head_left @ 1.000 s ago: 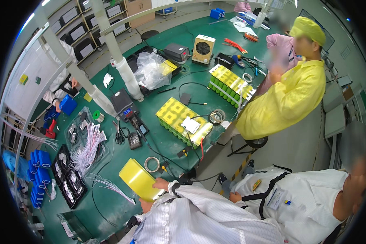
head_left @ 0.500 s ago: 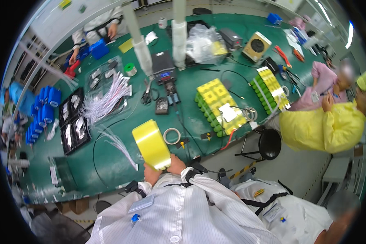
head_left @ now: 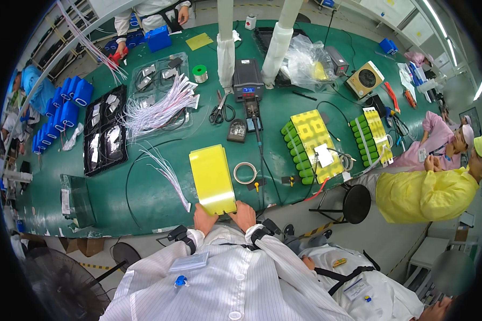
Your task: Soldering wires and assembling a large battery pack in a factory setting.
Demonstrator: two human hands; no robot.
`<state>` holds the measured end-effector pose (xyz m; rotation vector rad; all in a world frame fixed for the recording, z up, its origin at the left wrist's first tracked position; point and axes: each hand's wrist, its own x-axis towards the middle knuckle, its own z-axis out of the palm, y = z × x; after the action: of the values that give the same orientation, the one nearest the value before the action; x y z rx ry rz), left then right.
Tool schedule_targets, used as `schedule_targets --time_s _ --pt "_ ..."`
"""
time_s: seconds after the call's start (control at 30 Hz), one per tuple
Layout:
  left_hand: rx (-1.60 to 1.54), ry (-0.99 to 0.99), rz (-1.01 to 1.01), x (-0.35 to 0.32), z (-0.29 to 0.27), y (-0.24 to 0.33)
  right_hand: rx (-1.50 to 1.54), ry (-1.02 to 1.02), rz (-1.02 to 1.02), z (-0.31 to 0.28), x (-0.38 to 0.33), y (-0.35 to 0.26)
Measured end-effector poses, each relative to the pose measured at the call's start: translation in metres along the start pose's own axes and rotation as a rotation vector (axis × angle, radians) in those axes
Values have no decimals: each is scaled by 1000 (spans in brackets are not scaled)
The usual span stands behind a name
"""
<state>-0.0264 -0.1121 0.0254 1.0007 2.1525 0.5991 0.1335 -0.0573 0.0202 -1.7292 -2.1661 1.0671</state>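
Observation:
A stack of glossy yellow sheets (head_left: 211, 174) lies at the near edge of the green table, its long side pointing away from me. My left hand (head_left: 204, 218) grips its near left corner, fingers curled and partly hidden. On the near right corner, my right hand (head_left: 244, 215) is closed in the same way. Just right of the sheets rests a roll of tape (head_left: 245, 173). Thin white wires (head_left: 171, 179) lie to their left, with the ends close to my left hand.
A soldering station (head_left: 248, 80), scissors (head_left: 221, 111) and a large bundle of white wires (head_left: 158, 109) are farther back. Green-celled battery packs (head_left: 311, 147) stand on the right, blue packs (head_left: 69, 101) on the left. A black stool (head_left: 355, 204) and co-workers are nearby.
The yellow stack has gone from tilted and bowed to flatter and straighter, its near end squarer to me. Both hands stay at its near corners, and my view has shifted.

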Motion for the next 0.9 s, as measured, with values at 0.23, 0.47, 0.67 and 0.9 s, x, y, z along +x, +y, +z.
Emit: schedule_targets --time_s 0.23,0.47,0.67,0.9 --pt "116 -92 118 10 -12 -9 -91 -2 -49 0 -4 -13" --pt "-18 -146 85 21 -17 -19 365 -165 309 23 5 5" --pt "-128 -376 143 21 -14 -26 801 -175 362 6 28 -1" --pt "-226 -536 166 20 -25 -27 953 -244 293 -3 48 -9"
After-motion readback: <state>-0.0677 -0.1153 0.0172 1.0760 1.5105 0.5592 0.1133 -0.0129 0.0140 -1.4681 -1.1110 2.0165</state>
